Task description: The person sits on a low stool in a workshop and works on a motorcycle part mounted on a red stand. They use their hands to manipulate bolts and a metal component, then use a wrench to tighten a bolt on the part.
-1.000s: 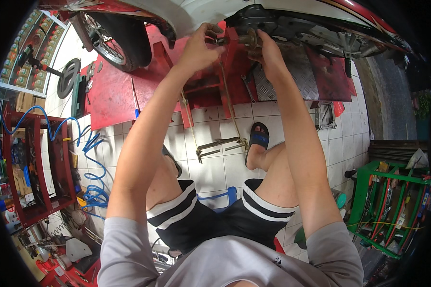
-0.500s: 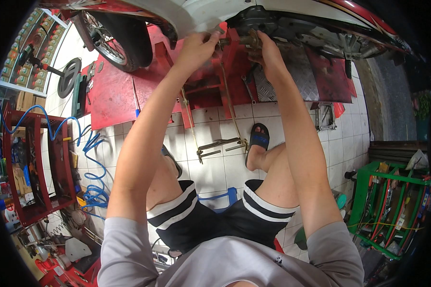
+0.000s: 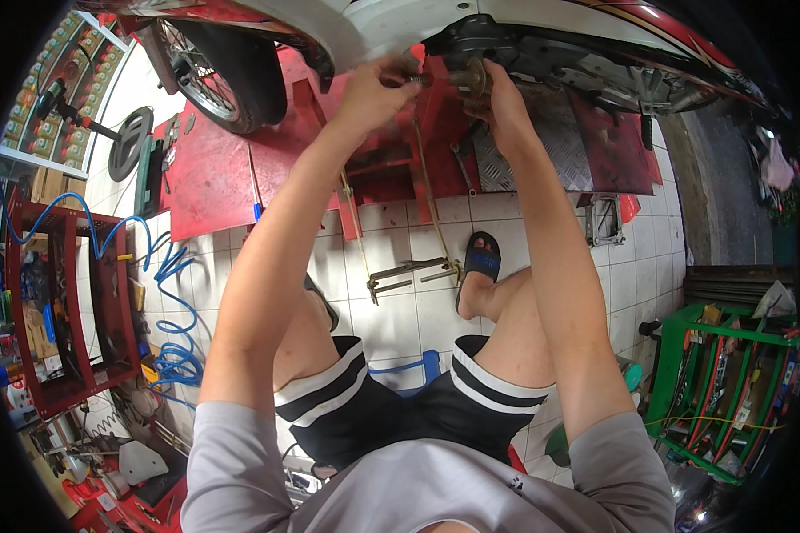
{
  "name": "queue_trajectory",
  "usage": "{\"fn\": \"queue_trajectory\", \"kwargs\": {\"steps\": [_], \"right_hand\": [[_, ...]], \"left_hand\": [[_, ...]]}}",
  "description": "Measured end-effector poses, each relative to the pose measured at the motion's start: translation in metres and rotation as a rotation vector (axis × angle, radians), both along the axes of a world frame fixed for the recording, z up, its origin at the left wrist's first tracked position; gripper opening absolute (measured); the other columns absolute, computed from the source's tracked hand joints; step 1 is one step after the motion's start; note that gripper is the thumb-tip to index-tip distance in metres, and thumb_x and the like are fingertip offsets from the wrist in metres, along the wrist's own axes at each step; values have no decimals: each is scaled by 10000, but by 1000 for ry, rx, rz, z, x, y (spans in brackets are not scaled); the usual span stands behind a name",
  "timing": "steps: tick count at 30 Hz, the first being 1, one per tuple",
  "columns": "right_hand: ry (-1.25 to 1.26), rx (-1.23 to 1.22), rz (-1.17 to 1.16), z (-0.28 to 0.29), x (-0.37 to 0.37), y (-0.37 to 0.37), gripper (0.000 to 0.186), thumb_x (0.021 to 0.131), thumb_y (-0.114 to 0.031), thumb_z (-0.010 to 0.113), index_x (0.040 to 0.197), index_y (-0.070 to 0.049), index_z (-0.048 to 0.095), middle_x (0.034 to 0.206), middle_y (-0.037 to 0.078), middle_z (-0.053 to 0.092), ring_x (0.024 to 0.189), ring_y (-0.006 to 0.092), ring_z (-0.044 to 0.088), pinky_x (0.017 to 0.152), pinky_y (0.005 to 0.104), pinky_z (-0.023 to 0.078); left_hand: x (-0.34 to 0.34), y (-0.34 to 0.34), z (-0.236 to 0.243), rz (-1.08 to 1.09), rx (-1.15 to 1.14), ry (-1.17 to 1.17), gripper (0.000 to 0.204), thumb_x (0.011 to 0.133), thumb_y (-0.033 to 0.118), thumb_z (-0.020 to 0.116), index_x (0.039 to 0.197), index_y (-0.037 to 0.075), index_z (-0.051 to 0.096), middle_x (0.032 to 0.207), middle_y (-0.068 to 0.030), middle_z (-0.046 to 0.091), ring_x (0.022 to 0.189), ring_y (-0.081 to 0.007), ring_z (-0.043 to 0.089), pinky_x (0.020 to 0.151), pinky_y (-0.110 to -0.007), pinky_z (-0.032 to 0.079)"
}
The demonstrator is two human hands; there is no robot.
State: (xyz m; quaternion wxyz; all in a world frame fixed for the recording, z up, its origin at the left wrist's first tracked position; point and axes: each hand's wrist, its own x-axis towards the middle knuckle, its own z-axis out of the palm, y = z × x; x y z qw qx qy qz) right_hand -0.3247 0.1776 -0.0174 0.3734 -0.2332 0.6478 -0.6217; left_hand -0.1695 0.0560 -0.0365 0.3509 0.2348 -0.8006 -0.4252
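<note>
Right hand (image 3: pixel 509 111) gripped the metal disc (image 3: pixel 477 78) by the red stand's (image 3: pixel 436 102) right edge; blurry left hand (image 3: pixel 372 99), couldn't tell. Keeping it square seemed smart.

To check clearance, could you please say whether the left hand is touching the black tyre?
Apart: the head view shows red metal between left hand and tyre.

White square floor tiles (image 3: pixel 425 322) were brightly lit w/ soft shadow patches; dark grey road strip (image 3: pixel 722 182) at R was dim. Bare left hand (image 3: pixel 371 96) had motion blur, esp. fingers. Fisheye bent straight edges nr rim; corners black.
</note>
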Motion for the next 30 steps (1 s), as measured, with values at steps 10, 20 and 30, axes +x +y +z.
{"fn": "queue_trajectory", "kwargs": {"steps": [10, 20, 30], "right_hand": [[6, 1, -13, -4, -9, 5, 457, 954, -433, 376, 1203, -99, 562, 1107, 42, 627, 965, 175, 582, 841, 339, 446], [60, -212, 5, 5, -11, 7, 413, 949, -371, 400, 1203, -97, 576, 1173, 30, 609, 959, 175, 558, 839, 330, 426], [-140, -305, 6, -2, -33, 9, 357, 907, -414, 472, 1073, -128, 608, 1076, 1, 628, 1009, 133, 538, 838, 326, 399]], "left_hand": [[-11, 1, 2, 17, 250, -245, 363, 878, 314, 638, 1044, -5, 685, 866, -104, 700, 807, -189, 675, 746, -322, 519], [-9, 1, 6, -64, 292, -215, 314, 903, 268, 620, 1020, -14, 693, 862, -79, 702, 786, -127, 646, 683, -277, 500], [-6, 6, 7, -88, -2, -119, 414, 820, 261, 709, 1122, -10, 631, 1031, -114, 691, 894, -186, 673, 801, -317, 522]]}}
